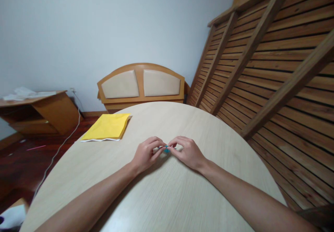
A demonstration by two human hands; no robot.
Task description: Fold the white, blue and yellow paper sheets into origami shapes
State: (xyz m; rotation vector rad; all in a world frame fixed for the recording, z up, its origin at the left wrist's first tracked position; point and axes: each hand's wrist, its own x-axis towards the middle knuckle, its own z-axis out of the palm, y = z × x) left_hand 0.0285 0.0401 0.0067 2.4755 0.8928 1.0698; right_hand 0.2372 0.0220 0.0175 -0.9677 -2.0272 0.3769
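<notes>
Your left hand (146,154) and right hand (187,152) meet mid-table (182,197), fingertips pinched together on a tiny blue piece (166,149) — mostly hidden. Ease either pinch and it could slip out — yellow paper stack (106,127) lies well apart.

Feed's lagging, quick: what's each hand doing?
Left hand: closed, pinching the blue piece.
Right hand: closed, pinching the same piece.

The small blue thing (166,149) is mostly hidden between the fingertips of the left hand (146,154) and right hand (188,152); too small to identify.
</notes>
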